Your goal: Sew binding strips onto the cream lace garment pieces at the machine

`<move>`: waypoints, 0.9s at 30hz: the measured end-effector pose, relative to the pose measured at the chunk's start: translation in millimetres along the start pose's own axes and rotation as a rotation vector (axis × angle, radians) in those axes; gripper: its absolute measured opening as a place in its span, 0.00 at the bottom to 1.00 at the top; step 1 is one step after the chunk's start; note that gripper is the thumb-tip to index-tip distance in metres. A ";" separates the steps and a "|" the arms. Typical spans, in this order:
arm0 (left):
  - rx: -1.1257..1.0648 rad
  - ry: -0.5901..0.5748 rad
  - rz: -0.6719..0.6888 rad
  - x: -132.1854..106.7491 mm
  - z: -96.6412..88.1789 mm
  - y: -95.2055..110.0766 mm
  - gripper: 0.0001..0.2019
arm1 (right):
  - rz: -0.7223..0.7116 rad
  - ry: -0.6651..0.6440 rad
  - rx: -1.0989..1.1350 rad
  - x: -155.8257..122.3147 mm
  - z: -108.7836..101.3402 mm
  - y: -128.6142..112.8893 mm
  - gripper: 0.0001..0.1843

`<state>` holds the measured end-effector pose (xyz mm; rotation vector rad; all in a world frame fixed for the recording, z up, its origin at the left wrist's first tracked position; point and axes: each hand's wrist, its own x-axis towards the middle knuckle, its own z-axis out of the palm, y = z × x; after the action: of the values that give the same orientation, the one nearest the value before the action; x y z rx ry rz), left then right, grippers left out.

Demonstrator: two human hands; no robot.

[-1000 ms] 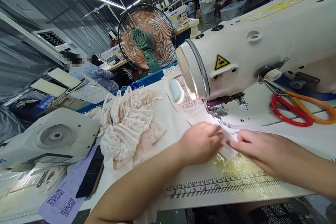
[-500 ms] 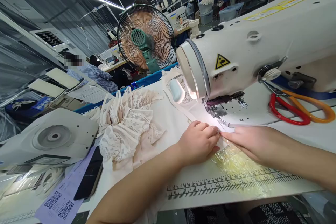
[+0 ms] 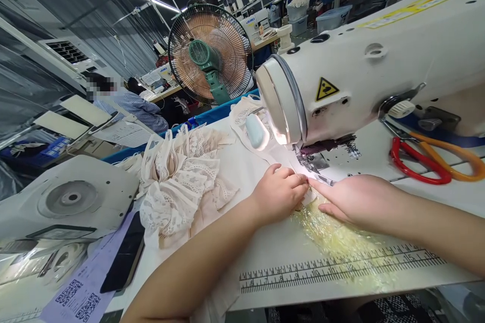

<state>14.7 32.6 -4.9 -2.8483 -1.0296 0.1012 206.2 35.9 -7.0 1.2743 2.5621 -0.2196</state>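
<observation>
My left hand (image 3: 279,193) is closed, its curled fingers pinching the edge of a pale cream lace garment (image 3: 265,156) just in front of the sewing machine's presser foot (image 3: 308,164). From the right, my right hand (image 3: 352,199) reaches in with its index finger stretched to the cloth beside my left fingertips; its thumb is held apart. The garment runs under the lit head of the white sewing machine (image 3: 348,70). Beneath my right hand, clear yellowish film-like strips (image 3: 333,229) lie on the table. The fingertips partly hide the cloth edge.
Left of my hands is a heap of cream lace pieces (image 3: 185,176). Red-and-orange-handled scissors (image 3: 420,161) lie by the machine at right. A ruler strip (image 3: 322,272) marks the front edge. A phone (image 3: 125,257), a second machine (image 3: 68,197) and a fan (image 3: 210,55) surround the table.
Both hands have shifted slightly left and toward the machine. My right thumb now shows apart from the index finger. The garment edge beyond has moved a little leftward.
</observation>
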 end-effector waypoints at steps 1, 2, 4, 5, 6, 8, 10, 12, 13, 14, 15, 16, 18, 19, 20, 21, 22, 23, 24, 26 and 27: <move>0.001 -0.008 -0.005 0.8 -0.2 -1.6 0.15 | 0.016 -0.027 -0.001 1.2 -2.9 -1.9 0.30; 0.002 -0.015 -0.009 1.6 -0.5 -3.2 0.15 | 0.030 -0.049 0.003 2.3 -5.9 -3.9 0.31; 0.003 -0.025 -0.021 3.2 -1.5 -6.5 0.14 | 0.053 -0.090 0.015 4.6 -11.7 -8.4 0.32; 0.001 -0.028 -0.031 3.9 -2.1 -8.2 0.14 | 0.060 -0.100 0.020 5.8 -14.4 -10.7 0.32; -0.002 -0.031 -0.039 4.6 -2.6 -9.9 0.14 | 0.063 -0.101 0.025 7.0 -16.7 -13.0 0.32; -0.009 -0.043 -0.053 6.0 -3.5 -13.4 0.13 | 0.066 -0.088 0.031 9.2 -20.2 -17.0 0.33; -0.012 -0.051 -0.064 7.5 -3.9 -16.6 0.13 | 0.075 -0.086 0.033 10.8 -22.3 -19.9 0.33; -0.013 -0.052 -0.074 9.1 -3.8 -19.4 0.14 | 0.086 -0.085 0.033 11.2 -22.5 -21.6 0.34; -0.012 -0.050 -0.082 9.9 -3.6 -20.7 0.14 | 0.090 -0.080 0.030 10.9 -21.7 -22.1 0.34; -0.011 -0.049 -0.091 10.7 -3.3 -22.1 0.14 | 0.094 -0.073 0.024 10.2 -20.3 -22.4 0.33; -0.010 -0.049 -0.102 11.3 -3.0 -23.6 0.14 | 0.098 -0.062 0.014 9.2 -18.0 -22.5 0.33; -0.008 -0.048 -0.114 11.8 -2.7 -25.3 0.13 | 0.101 -0.050 0.002 7.8 -15.0 -22.4 0.32; -0.007 -0.047 -0.134 12.2 -2.2 -29.5 0.13 | 0.101 0.001 -0.012 3.9 -6.9 -21.8 0.30; -0.010 -0.044 -0.140 12.0 -1.9 -31.9 0.13 | 0.094 0.043 -0.012 1.5 -2.0 -21.2 0.29; -0.014 -0.039 -0.147 11.4 -1.7 -34.5 0.13 | 0.077 0.097 -0.011 -1.0 3.0 -20.4 0.27; -0.021 -0.030 -0.153 10.6 -1.4 -37.0 0.13 | 0.059 0.158 -0.010 -3.5 8.1 -19.6 0.26; -0.031 -0.019 -0.162 9.8 -1.0 -39.3 0.14 | 0.037 0.217 -0.009 -5.8 12.9 -18.7 0.25; -0.047 -0.004 -0.175 8.9 -0.5 -41.4 0.14 | 0.019 0.269 -0.010 -7.7 17.3 -17.7 0.24; -0.071 0.016 -0.199 8.3 0.1 -43.2 0.14 | 0.004 0.314 -0.010 -9.1 21.2 -16.7 0.23; -0.131 0.056 -0.317 8.5 1.8 -45.8 0.12 | -0.018 0.382 0.003 -10.3 26.9 -14.7 0.22; -0.160 0.065 -0.414 9.8 2.8 -46.8 0.13 | -0.027 0.405 0.015 -10.2 28.8 -13.7 0.22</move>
<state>-7.7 74.9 -2.0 -2.6768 -1.6491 -0.1135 206.2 12.6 -31.1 1.4119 2.9168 0.0187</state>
